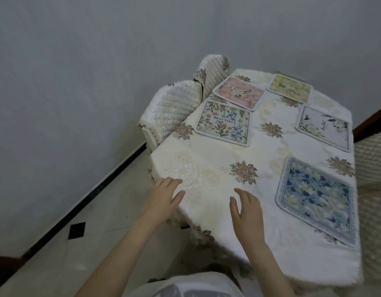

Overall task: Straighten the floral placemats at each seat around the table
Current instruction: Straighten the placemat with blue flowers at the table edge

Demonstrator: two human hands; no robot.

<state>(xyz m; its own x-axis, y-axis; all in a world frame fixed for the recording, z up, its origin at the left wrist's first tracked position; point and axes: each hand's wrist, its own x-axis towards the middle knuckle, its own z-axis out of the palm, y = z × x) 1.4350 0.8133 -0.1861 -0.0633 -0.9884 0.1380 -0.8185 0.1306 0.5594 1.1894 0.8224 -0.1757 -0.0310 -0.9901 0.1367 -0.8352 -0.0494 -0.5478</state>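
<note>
Now open hands (203,202), embroidered cream tablecloth (206,166), rectangular floral placemats (223,123)

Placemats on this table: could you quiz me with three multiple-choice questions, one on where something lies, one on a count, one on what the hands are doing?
1. Where does the blue placemat lie?
A. at the far end by the wall
B. nearest the person, on the right side of the table
C. on a chair

2. How many placemats are on the tablecloth?
A. three
B. five
C. seven

3. What are the left hand and the right hand doing?
A. both open, holding nothing
B. both gripping the blue placemat
C. one is lifting a chair

Answers:
1 B: it sits closest to the camera, at the right edge.
2 B: blue, white, yellow, pink and the one reading BEAUTIFUL.
3 A: the fingers are spread over bare cloth, apart from every placemat.
</note>
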